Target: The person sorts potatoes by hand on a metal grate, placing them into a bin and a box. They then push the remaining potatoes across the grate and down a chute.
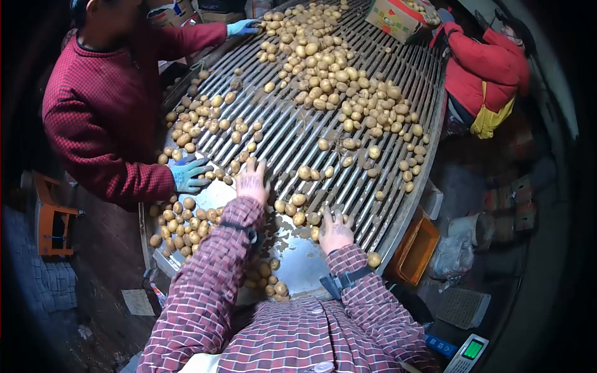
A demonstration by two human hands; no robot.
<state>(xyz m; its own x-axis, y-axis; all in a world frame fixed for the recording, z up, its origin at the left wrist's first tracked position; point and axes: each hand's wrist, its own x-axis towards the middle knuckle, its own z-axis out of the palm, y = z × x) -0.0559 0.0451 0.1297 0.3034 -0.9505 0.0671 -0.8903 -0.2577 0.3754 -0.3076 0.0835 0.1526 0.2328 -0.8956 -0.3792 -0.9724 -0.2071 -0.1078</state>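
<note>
My left hand [252,182] reaches forward over the lower end of a sloping rack of metal bars [398,198], its fingers apart and holding nothing that I can see. Small potatoes [234,166] lie just beyond and left of it. Further right, my right hand [336,231] is low over the bars with fingers spread. A potato [298,199] and several others lie between my two hands, and one potato [314,234] sits against or right beside my right hand. Nearer my body is a smooth metal sheet [305,264] with flaky dirt on it. More potatoes [273,290] gather below my left forearm.
A co-worker's gloved hands [188,174] work at the left edge. Another person in a red jacket [485,59] is at the far right, near a cardboard box [395,20]. An orange crate [415,250], a grey basket [464,307] and a lit display device [469,352] stand right.
</note>
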